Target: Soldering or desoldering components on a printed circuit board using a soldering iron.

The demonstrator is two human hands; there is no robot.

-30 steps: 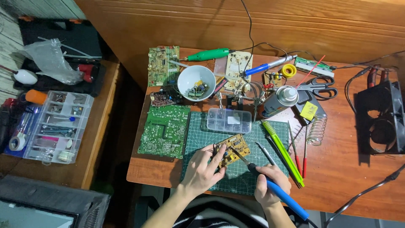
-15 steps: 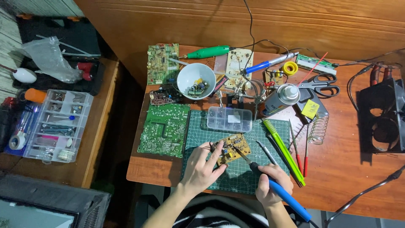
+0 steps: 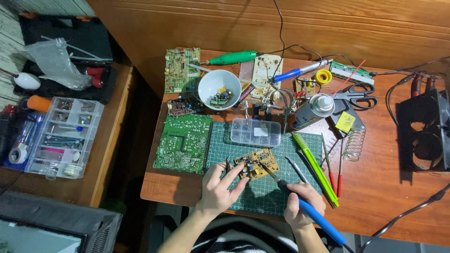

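Right hand (image 3: 303, 205) is closed around the blue handle of a soldering iron (image 3: 304, 206), held like a pen; the iron's tip rests on the small yellow board (image 3: 256, 164). Left hand (image 3: 218, 187) lies on the cutting mat (image 3: 262, 192) with fingers spread, fingertips pressing the board's left edge; it grips nothing. The two hands are apart, the board between and just ahead of them.

The board sits tilted on the green mat, near the front edge of the table (image 3: 389, 197). Just behind it is a clear parts box (image 3: 256, 132). To the right of the iron lie a grey probe (image 3: 296, 169), a yellow-green tool (image 3: 315, 169) and red-handled screwdrivers (image 3: 338, 178), roughly parallel. A wire spring (image 3: 355, 143) lies beyond them.

Left of the mat lies a large green board (image 3: 183, 143), partly overlapping the table edge. Behind it sits a white bowl (image 3: 219, 89) with small parts inside, another green board (image 3: 182, 69) and a green rotary tool (image 3: 232, 57). A spray can (image 3: 313, 111) lies on its side at centre rear, scissors (image 3: 356, 97) and a yellow tape roll (image 3: 323, 76) near it. A black fan (image 3: 429, 131) stands at the right edge.

On a separate bench to the left rests a clear organiser (image 3: 61, 137).
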